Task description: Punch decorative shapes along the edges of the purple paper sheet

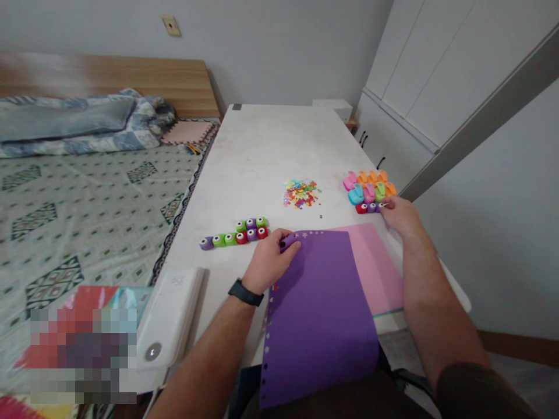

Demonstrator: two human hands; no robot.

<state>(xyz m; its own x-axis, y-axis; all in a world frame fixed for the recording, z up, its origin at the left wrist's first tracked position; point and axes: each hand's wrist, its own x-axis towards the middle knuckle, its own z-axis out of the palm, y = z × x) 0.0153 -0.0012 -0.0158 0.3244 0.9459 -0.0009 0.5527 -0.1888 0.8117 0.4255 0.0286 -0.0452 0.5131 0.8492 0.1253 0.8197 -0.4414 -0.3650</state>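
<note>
My left hand pinches the top left corner of a purple sheet, thumb on top. A purple bit with a dark spot shows between its fingers; whether it is part of the sheet I cannot tell. Small cut-out shapes run along the sheet's left and top edges. At the right, the fingers of my right hand are closed at the end of a short row of small craft punches, red and purple. Its fingertips partly hide the punch there. A pink sheet lies partly under the purple one.
More small punches stand in rows left of my left hand. Colourful paper confetti is heaped mid-table. Larger punches sit behind my right hand. A white device lies at the table's left edge, beside a bed.
</note>
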